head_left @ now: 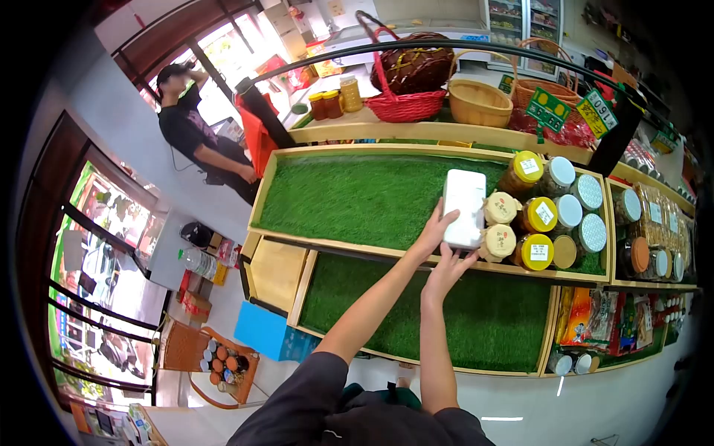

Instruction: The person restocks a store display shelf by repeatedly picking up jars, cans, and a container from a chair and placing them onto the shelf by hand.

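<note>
A white rectangular box (465, 208) with rounded corners is at the upper shelf, beside the jars. My left hand (434, 229) grips it along its left side, thumb on top. Under its near end, my right hand (448, 270) holds it with the fingertips at the edge. Two jars with paper-covered tops, a rear one (502, 208) and a front one (497, 244), stand right against the box's right side. Behind them are several yellow-lidded jars (537, 251) and white-lidded jars (568, 211). Whether the box touches the green turf mat (349, 197) is hidden.
A wooden rim (357, 249) edges the upper shelf; a lower turf-lined shelf (424, 320) sits below. Baskets, including a red one (405, 105), stand behind. A person in black (197, 137) stands at left. Jars rest on a chair (223, 364). Bagged goods (602, 320) lie lower right.
</note>
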Demonstrator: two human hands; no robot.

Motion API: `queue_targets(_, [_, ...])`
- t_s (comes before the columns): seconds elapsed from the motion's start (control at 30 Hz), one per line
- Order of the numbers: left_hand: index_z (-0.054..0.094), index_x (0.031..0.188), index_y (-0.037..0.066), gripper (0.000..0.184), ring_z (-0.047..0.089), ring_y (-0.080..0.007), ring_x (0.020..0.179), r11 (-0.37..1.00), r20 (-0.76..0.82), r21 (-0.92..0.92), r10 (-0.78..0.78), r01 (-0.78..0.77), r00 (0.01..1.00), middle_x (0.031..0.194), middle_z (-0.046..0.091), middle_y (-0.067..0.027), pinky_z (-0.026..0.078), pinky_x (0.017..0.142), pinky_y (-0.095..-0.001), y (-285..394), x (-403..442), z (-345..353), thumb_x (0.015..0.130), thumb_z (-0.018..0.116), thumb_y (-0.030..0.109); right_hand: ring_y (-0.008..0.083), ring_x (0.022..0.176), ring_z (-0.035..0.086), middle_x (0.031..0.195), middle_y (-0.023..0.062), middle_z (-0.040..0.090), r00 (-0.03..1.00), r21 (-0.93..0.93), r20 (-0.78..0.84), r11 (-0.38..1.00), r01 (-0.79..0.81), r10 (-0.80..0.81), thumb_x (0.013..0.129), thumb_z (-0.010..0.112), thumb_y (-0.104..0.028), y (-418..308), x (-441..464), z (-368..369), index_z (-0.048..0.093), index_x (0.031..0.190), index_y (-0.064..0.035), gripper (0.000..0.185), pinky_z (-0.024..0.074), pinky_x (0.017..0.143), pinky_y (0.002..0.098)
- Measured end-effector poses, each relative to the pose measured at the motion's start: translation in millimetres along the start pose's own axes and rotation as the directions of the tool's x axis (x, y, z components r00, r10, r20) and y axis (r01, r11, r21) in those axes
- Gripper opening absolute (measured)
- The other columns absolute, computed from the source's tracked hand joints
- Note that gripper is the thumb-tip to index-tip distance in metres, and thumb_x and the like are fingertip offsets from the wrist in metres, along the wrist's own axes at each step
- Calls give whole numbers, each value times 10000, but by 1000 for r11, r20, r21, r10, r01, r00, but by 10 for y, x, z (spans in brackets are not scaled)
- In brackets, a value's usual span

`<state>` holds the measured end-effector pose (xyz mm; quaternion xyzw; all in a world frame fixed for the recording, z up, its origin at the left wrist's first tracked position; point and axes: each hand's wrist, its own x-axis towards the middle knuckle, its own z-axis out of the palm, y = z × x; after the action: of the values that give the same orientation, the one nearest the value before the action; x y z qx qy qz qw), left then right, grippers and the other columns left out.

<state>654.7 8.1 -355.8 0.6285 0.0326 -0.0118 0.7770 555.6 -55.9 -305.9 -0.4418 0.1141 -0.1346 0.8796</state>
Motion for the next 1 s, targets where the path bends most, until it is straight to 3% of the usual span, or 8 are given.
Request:
queue_targets(0.1, [244, 1469, 35, 860, 347, -300, 1307, 997, -56, 77, -2, 6, 998, 1453, 305, -215, 257, 1081, -384, 216, -152, 113, 846, 596, 513, 289, 1366, 265, 1488, 229, 194, 1000, 5, -21, 1000, 3, -3, 861, 545, -19, -43, -14, 34, 12, 1464, 13, 806, 265, 1099, 379])
queue_targets(0.17, [371, 1439, 195, 871, 351, -430, 1227, 737, -282, 652, 13, 182, 959, 1249, 413, -266, 157, 1083, -507, 291, -276, 78, 760, 529, 717, 262, 1281, 367, 1426, 201, 313, 996, -67, -69, 996, 52, -57, 848, 551, -30, 10, 6, 14, 163, 1440, 38, 711, 312, 1047, 372])
queue_targets(0.27, [416, 1402, 209, 776, 361, -442, 1232, 777, -256, 604, -19, 176, 966, 1253, 407, -288, 280, 1048, -507, 161, -343, -145, 785, 547, 660, 250, 1223, 412, 1382, 173, 375, 994, -35, -70, 996, 81, -83, 843, 549, -34, 145, 59, -34, 271, 1414, 44, 640, 330, 1026, 367])
queue_targets(0.47, [490, 1334, 244, 495, 393, -409, 1174, 666, -176, 736, 362, -122, 915, 1303, 391, -221, 345, 1024, -480, 555, -1193, -493, 865, 613, 341, 234, 1215, 437, 1364, 135, 409, 990, -61, -125, 997, 52, -60, 923, 478, -137, 89, -246, -169, 355, 1370, 6, 485, 388, 968, 387])
queue_targets(0.7, [573, 1233, 167, 393, 397, -365, 1194, 529, -252, 831, 630, -169, 735, 1267, 465, -161, 356, 1014, -451, 734, -2581, -1673, 850, 620, 241, 160, 1023, 512, 1197, 86, 522, 952, -224, 260, 969, -104, 162, 917, 495, -44, 1007, -1905, 108, 489, 1256, -2, 342, 446, 827, 286])
queue_targets(0.77, [597, 1189, 130, 356, 457, -335, 1147, 512, -328, 850, 697, -123, 638, 1190, 531, -144, 368, 1003, -434, 807, -3196, -2063, 842, 621, 205, 173, 1071, 528, 1202, 96, 538, 854, -297, 451, 946, -130, 259, 904, 507, -9, 1499, -2451, 32, 500, 1239, 9, 336, 446, 882, 282])
queue_targets(0.87, [610, 1122, 101, 290, 521, -315, 1069, 511, -445, 859, 767, -21, 461, 1122, 584, -134, 389, 975, -405, 574, -4196, -2850, 838, 622, 161, 143, 989, 549, 1133, 67, 568, 606, -573, 600, 809, -130, 522, 870, 576, -103, 2042, -3340, -146, 551, 1190, -34, 328, 471, 751, 256])
queue_targets(1.0, [613, 1070, 60, 242, 512, -314, 1079, 606, -653, 757, 718, 244, 242, 1116, 584, -134, 394, 955, -405, -125, -5833, -3891, 839, 610, 133, 155, 905, 567, 1060, 54, 598, 207, -868, 445, 477, -141, 871, 863, 602, -267, 2361, -4381, -381, 556, 1201, -49, 405, 472, 769, 311])
